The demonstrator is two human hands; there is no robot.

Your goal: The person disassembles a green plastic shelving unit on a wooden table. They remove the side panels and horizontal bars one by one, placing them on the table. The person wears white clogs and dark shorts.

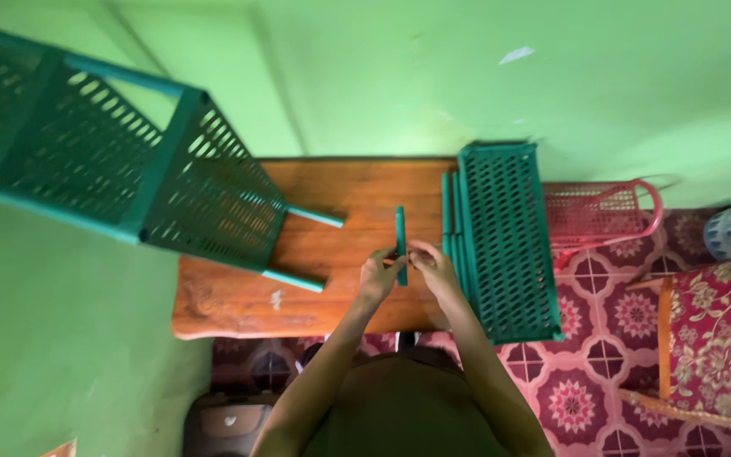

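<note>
Over the middle of the wooden tabletop (pixel 239 296) your two hands meet around a short green plastic rod (pixel 400 241). Your left hand (pixel 378 278) pinches its lower end from the left, and your right hand (pixel 433 264) closes its fingers on the same end from the right, so the rod stands up between them. Just right of your right hand a green perforated shelf tray (pixel 505 237) lies flat at the tabletop's right end, with a few more green rods (pixel 448 216) along its left edge. To the left, a partly built green plastic rack (pixel 120 156) lies tilted on its side, legs pointing toward your hands. Beyond the tray, a red plastic basket (pixel 598 211) rests above the patterned red floor (pixel 602 338).
</note>
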